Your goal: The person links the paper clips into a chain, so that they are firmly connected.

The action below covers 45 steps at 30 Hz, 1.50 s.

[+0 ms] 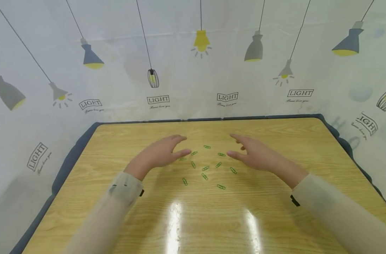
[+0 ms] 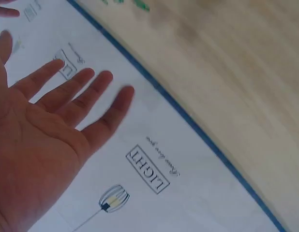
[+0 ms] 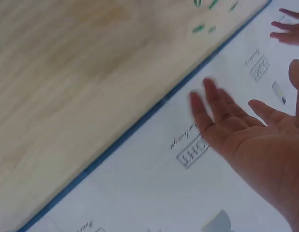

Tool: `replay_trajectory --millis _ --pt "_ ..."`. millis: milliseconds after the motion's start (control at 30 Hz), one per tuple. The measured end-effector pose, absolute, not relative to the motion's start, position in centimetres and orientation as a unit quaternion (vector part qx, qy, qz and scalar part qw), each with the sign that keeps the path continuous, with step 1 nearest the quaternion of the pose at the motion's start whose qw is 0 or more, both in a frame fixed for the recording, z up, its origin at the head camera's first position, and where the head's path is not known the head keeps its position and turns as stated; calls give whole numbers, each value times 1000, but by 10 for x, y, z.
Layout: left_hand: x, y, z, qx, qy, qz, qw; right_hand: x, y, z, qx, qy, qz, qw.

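Note:
Several green paper clips (image 1: 205, 168) lie scattered over the middle of the wooden table (image 1: 212, 218). To their left my left hand (image 1: 162, 151) hovers with nothing in it, thumb and fingers apart; its thumb tip overlaps the clips nearest it in the head view. On the other side is my right hand (image 1: 256, 153), also holding nothing, its thumb tip beside a paper clip (image 1: 221, 154). The left wrist view has the left palm (image 2: 43, 135) with spread fingers. In the right wrist view the right palm (image 3: 265, 150) faces the camera, fingers extended and slightly bent.
Behind the table hangs a white cloth (image 1: 180, 56) printed with lamps and the word LIGHT. A dark blue edge (image 1: 154, 121) runs around the table's back and sides. Light reflections (image 1: 173, 225) shine on the front of the tabletop.

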State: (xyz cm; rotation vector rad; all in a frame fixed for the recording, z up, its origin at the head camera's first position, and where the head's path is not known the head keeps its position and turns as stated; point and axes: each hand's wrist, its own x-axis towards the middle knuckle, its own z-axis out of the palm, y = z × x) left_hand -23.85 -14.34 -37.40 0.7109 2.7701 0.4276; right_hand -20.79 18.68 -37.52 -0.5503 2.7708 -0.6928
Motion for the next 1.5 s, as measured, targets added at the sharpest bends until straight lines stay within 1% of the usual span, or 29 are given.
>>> replay_trajectory --millis 100,233,400,533,700,967,1233,1500 --pt "-228 -143 -380 282 937 157 133 -197 180 -381 -193 933 -274 132" --pt "-217 -142 -391 311 922 174 149 -187 175 -394 -198 914 -320 154" --pt "-210 -142 -407 335 908 201 150 -178 171 -413 -191 890 -372 181" --pt "-208 -147 -419 335 903 221 151 -172 166 -431 -194 881 -383 197" --pt "-209 -153 -428 315 901 245 170 -169 160 -444 -205 877 -391 189" --pt "-210 -151 -433 304 896 259 196 -166 157 -444 -200 894 -365 170" --pt "-210 -146 -434 320 898 234 189 -161 156 -443 -208 894 -363 163" --pt "-210 -143 -434 314 898 234 199 -162 157 -446 -214 892 -362 164"
